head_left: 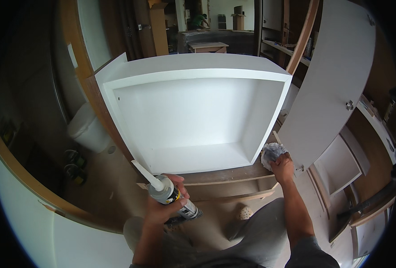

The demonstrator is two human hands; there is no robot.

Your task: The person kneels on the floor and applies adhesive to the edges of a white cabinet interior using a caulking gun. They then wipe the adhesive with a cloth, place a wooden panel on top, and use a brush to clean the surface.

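In my left hand is a sealant cartridge with a long white nozzle. The fingers wrap round its body, and the nozzle tip points up and left, close to the lower left corner of a white open-fronted cabinet box. At that box's lower right corner my right hand grips a crumpled white-and-grey rag. Whether the rag touches the box's edge, I cannot tell. The box stands on a wooden bench, its hollow side facing me.
A tall white door panel with hinges leans at the right, near a smaller white box. To the left, beyond a wooden door frame, is a toilet. Farther back, a person in green bends over.
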